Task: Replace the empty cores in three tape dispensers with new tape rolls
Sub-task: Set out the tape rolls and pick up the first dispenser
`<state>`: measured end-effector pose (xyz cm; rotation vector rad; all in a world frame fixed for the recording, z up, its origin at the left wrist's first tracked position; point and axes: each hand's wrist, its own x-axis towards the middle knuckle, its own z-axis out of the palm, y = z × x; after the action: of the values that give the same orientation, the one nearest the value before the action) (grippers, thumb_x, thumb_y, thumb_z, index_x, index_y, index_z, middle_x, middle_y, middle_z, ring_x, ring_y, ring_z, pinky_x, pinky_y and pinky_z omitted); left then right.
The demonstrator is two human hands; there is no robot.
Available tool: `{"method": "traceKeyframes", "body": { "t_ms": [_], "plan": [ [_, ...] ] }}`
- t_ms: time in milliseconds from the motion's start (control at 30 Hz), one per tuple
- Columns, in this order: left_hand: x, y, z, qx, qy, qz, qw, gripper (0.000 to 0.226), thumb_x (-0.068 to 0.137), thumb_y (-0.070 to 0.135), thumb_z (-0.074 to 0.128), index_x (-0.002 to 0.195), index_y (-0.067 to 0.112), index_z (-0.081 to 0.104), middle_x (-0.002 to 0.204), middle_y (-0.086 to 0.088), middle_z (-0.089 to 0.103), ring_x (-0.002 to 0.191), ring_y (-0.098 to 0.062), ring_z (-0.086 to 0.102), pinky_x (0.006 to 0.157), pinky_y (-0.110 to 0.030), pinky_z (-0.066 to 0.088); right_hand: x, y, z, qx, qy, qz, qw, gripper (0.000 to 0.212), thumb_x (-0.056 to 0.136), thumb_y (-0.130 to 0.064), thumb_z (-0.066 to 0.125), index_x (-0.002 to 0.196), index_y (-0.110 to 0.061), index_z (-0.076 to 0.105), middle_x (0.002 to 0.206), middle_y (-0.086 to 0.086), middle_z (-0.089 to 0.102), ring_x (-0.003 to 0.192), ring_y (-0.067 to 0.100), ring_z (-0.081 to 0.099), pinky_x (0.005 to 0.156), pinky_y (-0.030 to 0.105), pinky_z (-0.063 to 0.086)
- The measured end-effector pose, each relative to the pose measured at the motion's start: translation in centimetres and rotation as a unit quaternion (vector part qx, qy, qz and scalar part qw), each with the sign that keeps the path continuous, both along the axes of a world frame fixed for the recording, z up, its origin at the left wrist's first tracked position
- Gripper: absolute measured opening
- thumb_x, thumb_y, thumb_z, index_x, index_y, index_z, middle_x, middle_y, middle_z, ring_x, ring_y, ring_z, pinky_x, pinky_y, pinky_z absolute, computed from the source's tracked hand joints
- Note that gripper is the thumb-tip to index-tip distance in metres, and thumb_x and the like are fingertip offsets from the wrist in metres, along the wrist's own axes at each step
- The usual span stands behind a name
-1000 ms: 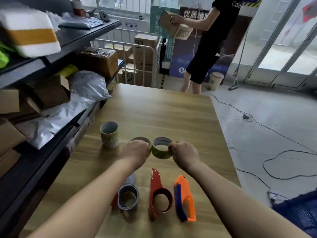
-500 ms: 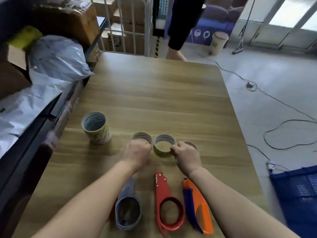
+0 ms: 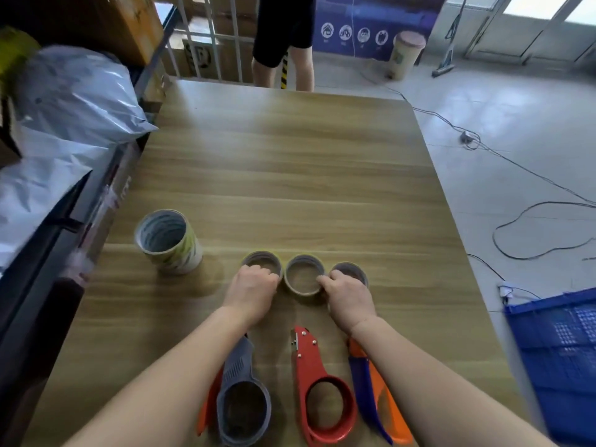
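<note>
Three small tape rolls lie flat in a row on the wooden table (image 3: pixel 290 162): a left roll (image 3: pixel 263 260), a middle roll (image 3: pixel 303 285) and a right roll (image 3: pixel 351 270). My left hand (image 3: pixel 251 293) is curled over the near side of the left roll. My right hand (image 3: pixel 350 301) grips the near side of the right roll, its fingertips touching the middle roll. Nearer to me lie three tape dispensers: a grey one with an orange part (image 3: pixel 240 372), a red one (image 3: pixel 309 366) and a blue and orange one (image 3: pixel 375 395).
A tall stack of tape rolls (image 3: pixel 169 243) stands to the left of the row. Shelves with grey plastic bags (image 3: pixel 74 98) and boxes line the table's left edge. A blue crate (image 3: pixel 561 356) and cables (image 3: pixel 532 221) are on the floor at right. A person's legs (image 3: pixel 283 62) stand beyond the far edge.
The view has tilted down toward the table. Both hands have set their rolls down flat, and a third roll now shows under my right hand, which makes a row of three.
</note>
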<state>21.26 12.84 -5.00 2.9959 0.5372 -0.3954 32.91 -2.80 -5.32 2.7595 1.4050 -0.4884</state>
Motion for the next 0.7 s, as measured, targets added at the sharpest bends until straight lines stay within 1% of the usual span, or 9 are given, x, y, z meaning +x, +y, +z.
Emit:
{"method": "traceKeyframes", "body": {
  "t_ms": [67, 100, 200, 267, 333, 467, 533, 600, 700],
  "plan": [
    [0.1, 0.0, 0.3, 0.006, -0.008, 0.009, 1.000, 0.023, 0.093, 0.030, 0.050, 0.103, 0.012, 0.062, 0.109, -0.006, 0.064, 0.108, -0.026, 0.052, 0.088, -0.032, 0.037, -0.1, -0.6, 0.2, 0.008, 0.014, -0.003, 1.000, 0.049, 0.097, -0.022, 0.045, 0.145, -0.020, 0.034, 0.118, 0.006, 0.058, 0.109, 0.027, 0.056, 0.084, 0.038, 0.047],
    [0.3, -0.1, 0.6, 0.006, -0.021, 0.018, 1.000, 0.025, 0.093, 0.032, 0.051, 0.103, 0.012, 0.063, 0.109, -0.006, 0.064, 0.109, -0.026, 0.051, 0.089, -0.033, 0.037, -0.2, -1.1, 0.4, 0.018, 0.018, -0.010, 1.000, 0.053, 0.098, -0.024, 0.045, 0.148, -0.019, 0.028, 0.120, 0.005, 0.057, 0.111, 0.025, 0.055, 0.085, 0.037, 0.048],
    [1.0, -0.8, 1.9, -0.009, -0.086, 0.020, 0.996, 0.020, 0.090, 0.026, 0.053, 0.098, 0.012, 0.065, 0.104, -0.007, 0.063, 0.107, -0.028, 0.052, 0.087, -0.034, 0.038, -0.1, -3.0, 1.1, 0.045, 0.017, -0.048, 0.998, 0.057, 0.096, -0.024, 0.046, 0.149, -0.019, 0.025, 0.124, 0.003, 0.056, 0.114, 0.023, 0.054, 0.090, 0.034, 0.049],
    [1.8, -1.6, 2.6, -0.028, -0.114, -0.007, 0.993, 0.018, 0.088, 0.024, 0.055, 0.094, 0.011, 0.066, 0.098, -0.009, 0.062, 0.103, -0.030, 0.053, 0.084, -0.035, 0.041, 0.1, -4.5, 1.6, 0.042, 0.020, -0.069, 0.997, 0.055, 0.097, -0.027, 0.045, 0.148, -0.019, 0.028, 0.127, 0.003, 0.055, 0.117, 0.023, 0.052, 0.095, 0.033, 0.047],
    [2.7, -2.8, 2.8, -0.039, -0.115, -0.032, 0.992, 0.018, 0.088, 0.024, 0.055, 0.095, 0.012, 0.065, 0.099, -0.008, 0.060, 0.104, -0.029, 0.052, 0.084, -0.036, 0.042, 0.4, -6.0, 2.2, 0.035, 0.015, -0.072, 0.997, 0.048, 0.097, -0.033, 0.046, 0.142, -0.020, 0.036, 0.127, 0.002, 0.055, 0.117, 0.022, 0.052, 0.095, 0.033, 0.047],
    [4.5, -6.3, 2.2, -0.040, -0.063, -0.084, 0.994, 0.027, 0.089, 0.025, 0.053, 0.113, 0.015, 0.061, 0.119, -0.006, 0.056, 0.119, -0.027, 0.044, 0.093, -0.039, 0.039, 0.6, -8.4, 2.4, 0.015, 0.032, -0.068, 0.997, 0.046, 0.094, -0.047, 0.047, 0.132, -0.021, 0.049, 0.121, 0.001, 0.057, 0.116, 0.021, 0.054, 0.093, 0.033, 0.047],
    [5.3, -7.9, 1.5, -0.037, -0.025, -0.104, 0.994, 0.031, 0.091, 0.020, 0.049, 0.121, 0.016, 0.058, 0.131, -0.005, 0.051, 0.131, -0.026, 0.035, 0.102, -0.040, 0.033, 0.6, -9.3, 2.1, 0.002, 0.052, -0.061, 0.997, 0.046, 0.092, -0.054, 0.046, 0.124, -0.021, 0.055, 0.117, 0.001, 0.059, 0.113, 0.020, 0.055, 0.091, 0.033, 0.048],
    [5.8, -9.1, 0.8, -0.032, 0.004, -0.105, 0.994, 0.032, 0.093, 0.017, 0.044, 0.123, 0.018, 0.056, 0.139, -0.004, 0.047, 0.141, -0.025, 0.024, 0.111, -0.042, 0.023, 0.5, -9.9, 1.7, -0.001, 0.077, -0.049, 0.996, 0.050, 0.090, -0.061, 0.045, 0.117, -0.022, 0.060, 0.115, 0.000, 0.062, 0.111, 0.020, 0.057, 0.089, 0.034, 0.049],
    [6.3, -10.5, 0.2, 0.002, 0.033, -0.087, 0.996, 0.033, 0.095, 0.014, 0.038, 0.120, 0.017, 0.059, 0.133, -0.003, 0.054, 0.145, -0.024, 0.015, 0.116, -0.047, 0.010, 0.5, -10.6, 1.2, -0.021, 0.111, -0.018, 0.993, 0.056, 0.082, -0.070, 0.049, 0.106, -0.020, 0.061, 0.109, 0.003, 0.065, 0.104, 0.024, 0.059, 0.081, 0.035, 0.047]
  ]
}}
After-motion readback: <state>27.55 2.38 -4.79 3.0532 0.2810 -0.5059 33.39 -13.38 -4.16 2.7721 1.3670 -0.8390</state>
